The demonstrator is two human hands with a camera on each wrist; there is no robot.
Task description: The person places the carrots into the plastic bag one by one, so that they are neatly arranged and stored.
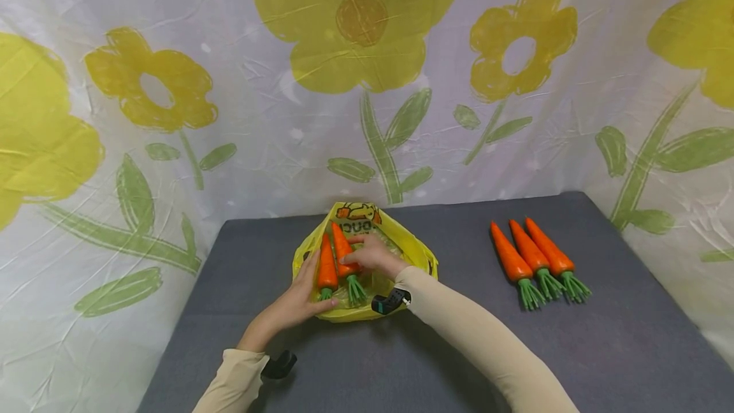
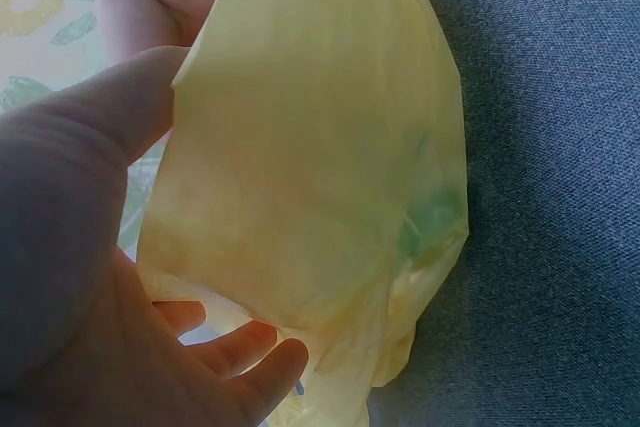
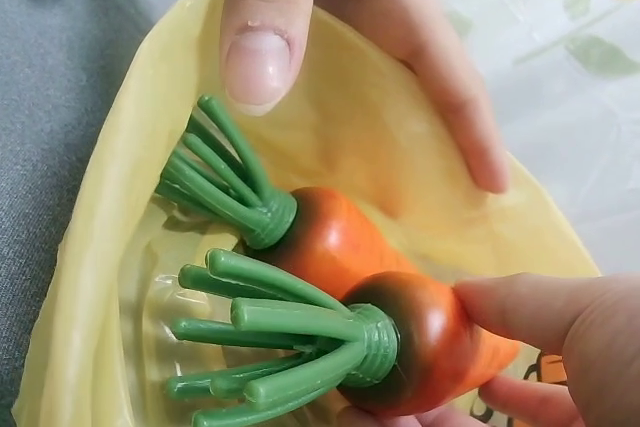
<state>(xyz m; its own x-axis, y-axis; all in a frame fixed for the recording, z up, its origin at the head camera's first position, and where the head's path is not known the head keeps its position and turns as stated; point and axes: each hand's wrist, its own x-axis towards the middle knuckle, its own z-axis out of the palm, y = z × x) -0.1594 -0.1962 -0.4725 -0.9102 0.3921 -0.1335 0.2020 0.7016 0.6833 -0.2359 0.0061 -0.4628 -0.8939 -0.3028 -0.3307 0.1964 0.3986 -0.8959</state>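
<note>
A yellow plastic bag (image 1: 421, 253) lies with its mouth spread wide at the middle of the table. Two toy carrots with green plastic tops are inside, the left carrot (image 1: 327, 266) beside the right carrot (image 1: 342, 247). My right hand (image 1: 375, 255) reaches into the bag and grips the right carrot, thumb and fingers around its orange body near the top. At the bag's left side, my left hand (image 1: 295, 301) holds the rim. Its thumb (image 3: 262, 62) hangs over the edge into the bag, while several fingers (image 2: 235, 347) lie curled against the outer wall.
Three more toy carrots (image 1: 536, 253) lie side by side on the right of the dark grey table (image 1: 459, 362), tips pointing away. A flowered curtain (image 1: 275, 145) surrounds the table's back and sides.
</note>
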